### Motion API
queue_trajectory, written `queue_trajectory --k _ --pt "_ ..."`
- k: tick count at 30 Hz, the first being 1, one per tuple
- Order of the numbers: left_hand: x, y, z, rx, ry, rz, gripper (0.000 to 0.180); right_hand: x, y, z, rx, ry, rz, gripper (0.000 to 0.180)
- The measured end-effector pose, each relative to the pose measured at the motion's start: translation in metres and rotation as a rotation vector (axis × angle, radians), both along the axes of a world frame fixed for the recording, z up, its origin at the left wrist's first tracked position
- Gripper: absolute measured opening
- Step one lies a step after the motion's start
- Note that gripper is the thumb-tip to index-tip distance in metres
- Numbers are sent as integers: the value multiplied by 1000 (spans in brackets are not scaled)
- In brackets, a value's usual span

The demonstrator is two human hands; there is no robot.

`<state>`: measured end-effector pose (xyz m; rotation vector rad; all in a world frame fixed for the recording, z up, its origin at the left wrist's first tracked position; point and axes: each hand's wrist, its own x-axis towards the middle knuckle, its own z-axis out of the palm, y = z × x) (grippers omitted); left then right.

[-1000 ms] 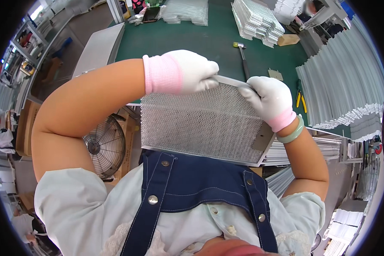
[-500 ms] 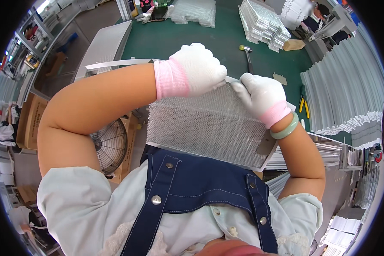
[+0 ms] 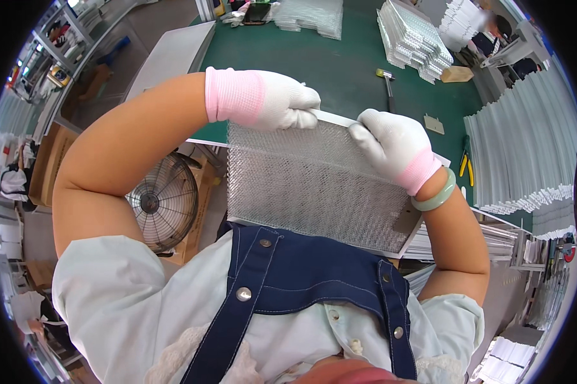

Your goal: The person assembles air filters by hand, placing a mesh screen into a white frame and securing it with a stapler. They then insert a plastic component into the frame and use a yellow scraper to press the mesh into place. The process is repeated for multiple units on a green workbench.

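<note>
Gripping far edge of mesh panel (image 3: 314, 182), hands (image 3: 292, 102) (image 3: 394, 144) curled, apart.

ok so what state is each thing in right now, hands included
left hand: gloved, closed on the strip
right hand: gloved, closed on the strip
strip: held along the mesh panel's far edge
mesh panel: far edge between the hands
hammer: lying down, not held
pliers: lying down, handles apart
phone: screen dark
fan: guard on, spinning or not unclear
</note>
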<state>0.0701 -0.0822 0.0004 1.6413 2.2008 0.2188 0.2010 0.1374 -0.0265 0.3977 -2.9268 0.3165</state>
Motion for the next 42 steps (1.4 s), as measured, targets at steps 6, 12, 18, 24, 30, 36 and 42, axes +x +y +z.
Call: queue_trajectory --k 6,12,18,24,30,36,42 --pt "8 -5 -13 100 452 48 19 -3 -7 -9 102 194 -23 33" --pt "7 1 -11 330 335 -62 21 -18 -24 -8 -5 268 69 32" --pt "-2 -7 6 48 364 20 19 -22 -17 -9 38 92 -70 33" --pt "-2 -13 -3 70 324 88 23 -29 -18 -5 -150 97 63 30" --pt "-6 -8 14 -68 -58 144 31 -41 -33 3 -409 -255 56 26" --pt "-12 -24 -11 -5 -10 106 31 -43 -35 -7 -154 -249 67 29" --pt "-17 -37 -13 -98 66 153 29 -45 -40 -26 -51 -113 54 30"
